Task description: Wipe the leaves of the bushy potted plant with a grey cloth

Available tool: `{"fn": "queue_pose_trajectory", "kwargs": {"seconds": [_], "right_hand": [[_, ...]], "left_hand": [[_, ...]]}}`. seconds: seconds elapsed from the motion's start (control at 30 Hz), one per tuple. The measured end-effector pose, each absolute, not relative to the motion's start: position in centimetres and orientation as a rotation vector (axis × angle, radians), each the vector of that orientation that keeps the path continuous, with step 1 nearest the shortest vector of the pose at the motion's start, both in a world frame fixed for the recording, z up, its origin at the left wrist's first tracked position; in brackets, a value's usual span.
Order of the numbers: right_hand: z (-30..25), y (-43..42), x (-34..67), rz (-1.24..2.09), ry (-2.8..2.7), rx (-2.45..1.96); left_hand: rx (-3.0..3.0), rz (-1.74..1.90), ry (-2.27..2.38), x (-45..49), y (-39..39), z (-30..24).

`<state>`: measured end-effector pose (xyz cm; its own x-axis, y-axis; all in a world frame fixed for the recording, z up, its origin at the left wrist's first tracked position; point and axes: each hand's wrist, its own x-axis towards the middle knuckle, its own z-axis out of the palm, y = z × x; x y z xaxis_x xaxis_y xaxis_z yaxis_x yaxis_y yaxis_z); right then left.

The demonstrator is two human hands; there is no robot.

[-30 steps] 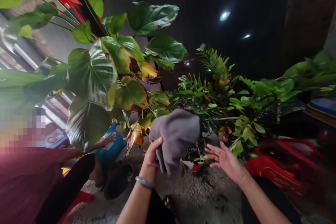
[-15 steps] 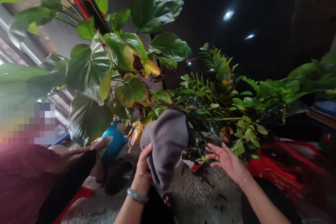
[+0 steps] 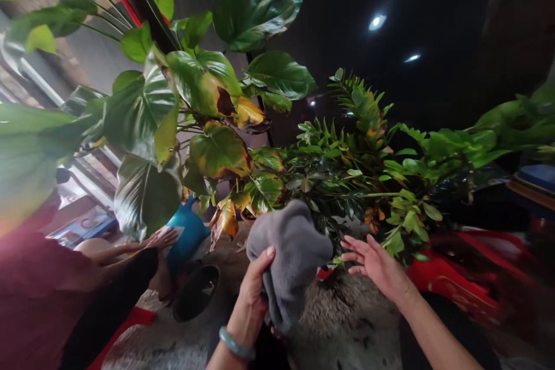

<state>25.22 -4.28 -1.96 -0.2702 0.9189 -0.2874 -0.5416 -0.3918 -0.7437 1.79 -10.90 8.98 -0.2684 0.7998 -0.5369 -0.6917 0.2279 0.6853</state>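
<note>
My left grip point(image 3: 254, 295) is closed on a grey cloth point(image 3: 297, 260), thumb pressed on the near face, fingers mostly hidden behind the folds. My right grip point(image 3: 379, 269) is open and bare, fingers spread just beside the cloth's free edge. The cloth hangs bunched between my two grips, above the gritty floor point(image 3: 338, 324). To handle it well, I judge a firm thumb pinch is enough; the soft folds should give easily, and a loose corner could droop into the dirt. Beyond it, a broad-leaved plant point(image 3: 219, 150) has browned, drooping leaves that a careless sweep might tear, so small movements suit. The black bucket point(image 3: 197, 293) stands apart, to my left.
</note>
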Motion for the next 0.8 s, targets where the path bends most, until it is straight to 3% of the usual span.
{"fn": "queue_pose_trajectory", "kwargs": {"seconds": [0.1,0.2,0.37,0.47,0.67,0.8], "right_hand": [[-2.2,-4.2,24.9,1.826,-0.657,-0.894],[-2.4,-4.1,24.8,1.823,-0.651,-0.892],[-2.2,-4.1,25.4,1.843,-0.658,-0.889],[-2.3,-4.3,25.4,1.840,-0.669,-0.920],[-2.6,-4.1,24.8,1.803,-0.632,-0.896],[-2.7,-4.0,25.2,1.862,-0.639,-0.925]], "left_hand": [[0.343,1.628,1.067,2.5,-7.6,12.0],[0.404,1.662,1.075,3.4,-5.9,11.5],[0.249,1.226,1.216,4.8,-9.9,5.9],[0.382,1.102,1.100,5.6,-11.7,5.8],[0.598,1.463,0.938,6.6,-5.4,12.0],[0.513,1.510,1.069,7.3,-3.5,10.6]]}}
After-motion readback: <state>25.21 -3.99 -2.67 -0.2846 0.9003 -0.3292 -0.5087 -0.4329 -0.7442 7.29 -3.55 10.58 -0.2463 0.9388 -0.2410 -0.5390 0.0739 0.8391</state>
